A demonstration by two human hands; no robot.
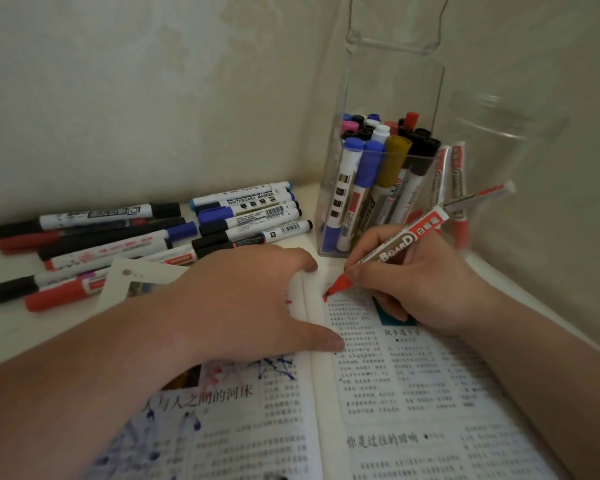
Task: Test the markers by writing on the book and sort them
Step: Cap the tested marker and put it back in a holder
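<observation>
Far left of the frame, a heap of loose markers (111, 233) lies flat on the white table (21, 334). It's a mix of black, red and blue caps, all pointing roughly sideways and overlapping each other. Just right of that, a white card (136, 275) with a punched hole pokes out from under the wrist area.

Centre-left, the left hand (243, 299) is spread flat with its fingers straight, pressing down on the left page of the open book (413, 393). The thumb reaches across the gutter. That left page has blue scribbles below the hand, and both pages are printed in columns of Chinese text.

Right of centre, the right hand (426, 285) grips a red whiteboard marker (395, 245) in a normal writing pinch. The cap is off, and the red tip touches the top of the right page, just beside the gutter.

Behind that hand stands a square clear holder (395, 91) packed with upright markers: blue, black, pink, red and a gold one. Just to the right of it is a round glass jar (520, 140) with a few red markers (459, 188) leaning inside.
</observation>
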